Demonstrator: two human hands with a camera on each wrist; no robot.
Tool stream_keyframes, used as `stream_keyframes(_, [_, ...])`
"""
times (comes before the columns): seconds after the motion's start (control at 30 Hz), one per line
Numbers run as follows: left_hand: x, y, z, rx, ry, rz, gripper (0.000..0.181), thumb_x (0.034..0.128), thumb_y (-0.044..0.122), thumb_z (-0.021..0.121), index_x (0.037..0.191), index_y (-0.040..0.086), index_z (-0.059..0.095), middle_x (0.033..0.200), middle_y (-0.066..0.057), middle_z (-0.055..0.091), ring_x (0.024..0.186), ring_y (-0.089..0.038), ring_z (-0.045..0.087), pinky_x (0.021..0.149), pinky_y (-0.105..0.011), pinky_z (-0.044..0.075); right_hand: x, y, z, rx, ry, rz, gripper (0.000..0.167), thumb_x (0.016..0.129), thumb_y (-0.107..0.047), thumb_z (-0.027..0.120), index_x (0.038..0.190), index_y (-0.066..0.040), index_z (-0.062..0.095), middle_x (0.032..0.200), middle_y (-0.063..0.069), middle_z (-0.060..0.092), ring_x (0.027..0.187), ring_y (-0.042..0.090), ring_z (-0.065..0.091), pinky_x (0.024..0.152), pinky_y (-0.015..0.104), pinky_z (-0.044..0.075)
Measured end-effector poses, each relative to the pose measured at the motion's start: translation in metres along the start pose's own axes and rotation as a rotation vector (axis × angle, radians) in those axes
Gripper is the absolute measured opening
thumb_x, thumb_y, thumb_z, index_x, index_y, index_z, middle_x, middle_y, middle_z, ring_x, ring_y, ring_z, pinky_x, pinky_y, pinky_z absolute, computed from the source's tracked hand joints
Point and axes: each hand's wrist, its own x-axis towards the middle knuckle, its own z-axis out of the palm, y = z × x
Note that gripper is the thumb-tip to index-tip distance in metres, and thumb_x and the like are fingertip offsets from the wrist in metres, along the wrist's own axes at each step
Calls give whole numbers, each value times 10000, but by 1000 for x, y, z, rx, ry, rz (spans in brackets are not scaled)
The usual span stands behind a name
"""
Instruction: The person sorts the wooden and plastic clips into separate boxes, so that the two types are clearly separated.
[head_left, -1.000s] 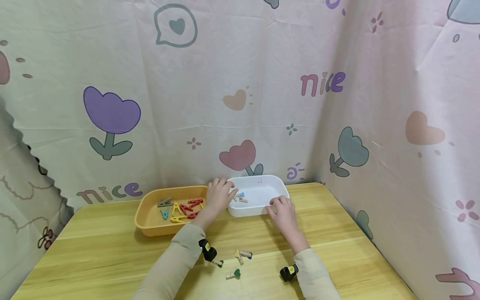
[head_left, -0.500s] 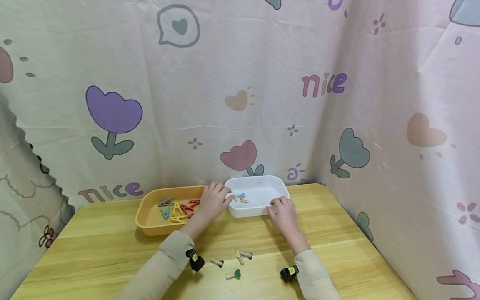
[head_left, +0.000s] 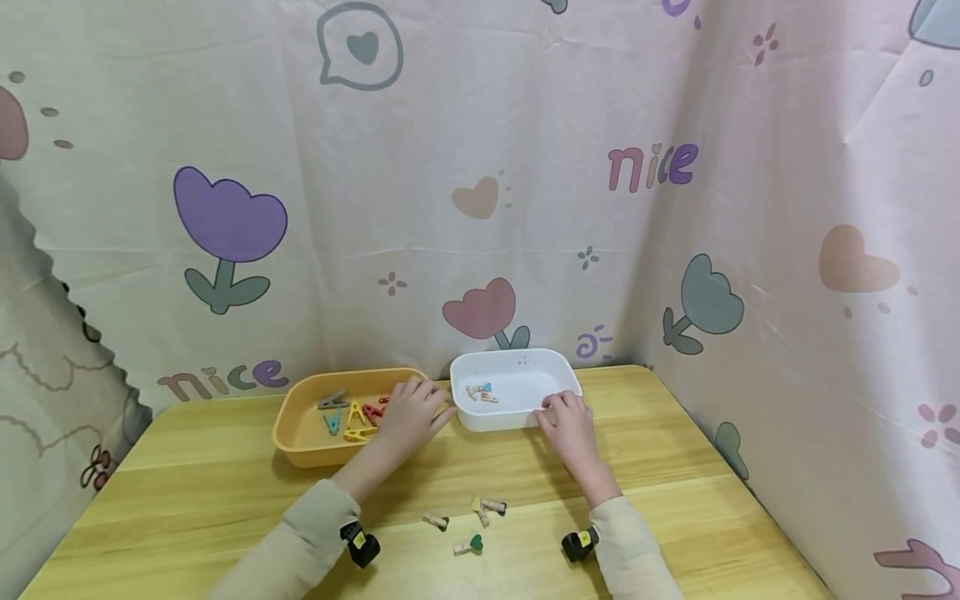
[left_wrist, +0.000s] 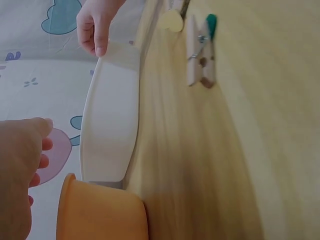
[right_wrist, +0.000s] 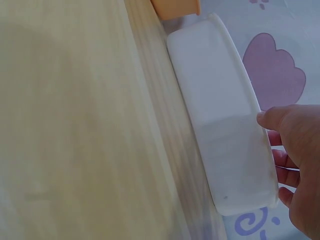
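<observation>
The right hand [head_left: 570, 423] grips the front rim of a white plastic tray [head_left: 504, 422], near its right corner. In the right wrist view its thumb lies on the outside of the rim and its fingers reach over it. The left hand [head_left: 408, 418] hovers over the right side of an orange tray [head_left: 315, 457], with nothing between its fingers. Inside the orange tray lie several plastic clips in grey, teal, yellow and red; the hand hides part of them. A few small wooden clothespins [head_left: 487, 398] sit in the white tray's left end.
Several wooden clothespins lie on the table in front, one with a green heart [head_left: 476, 543] and one with a yellow heart [head_left: 477, 504]. A patterned cloth [head_left: 345, 208] hangs behind and to the right of the wooden table [head_left: 187, 508].
The left hand has come away from the white tray's left end and moved left and toward the front, over the orange tray. The right hand stays on the white tray's rim.
</observation>
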Motion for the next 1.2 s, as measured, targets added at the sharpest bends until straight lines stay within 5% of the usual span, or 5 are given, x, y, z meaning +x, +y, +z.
stream_keyframes(0.13, [-9, -1, -7, -3, 28, 55, 204, 845, 340, 738, 938, 160, 718, 942, -21, 661, 901, -226, 547, 736, -392, 429, 0, 1, 1, 0, 6, -2, 184, 841, -240, 743, 908, -84, 671, 960, 92, 594, 938, 294, 544, 881, 495, 429])
stream_keyframes(0.57, [-44, 1, -29, -38, -30, 124, 154, 843, 324, 744, 917, 199, 693, 920, 6, 648, 900, -203, 559, 824, -402, 467, 0, 1, 3, 2, 1, -2, 176, 838, -232, 740, 904, -85, 670, 964, 92, 595, 944, 297, 547, 881, 507, 431])
stream_keyframes(1.0, [-67, 2, -41, -59, -49, 204, 190, 808, 317, 772, 941, 207, 692, 931, 20, 629, 918, -195, 561, 808, -397, 449, -1, 0, -1, 1, 11, -8, 192, 842, -242, 743, 912, -81, 667, 961, 94, 594, 948, 305, 545, 883, 502, 428])
stream_keyframes(1.2, [-76, 2, -41, -59, -25, 302, 241, 771, 335, 794, 950, 214, 689, 927, 38, 625, 908, -172, 555, 775, -369, 446, -1, -1, -1, -6, 12, -12, 186, 842, -240, 744, 903, -83, 666, 949, 90, 592, 941, 301, 546, 869, 493, 434])
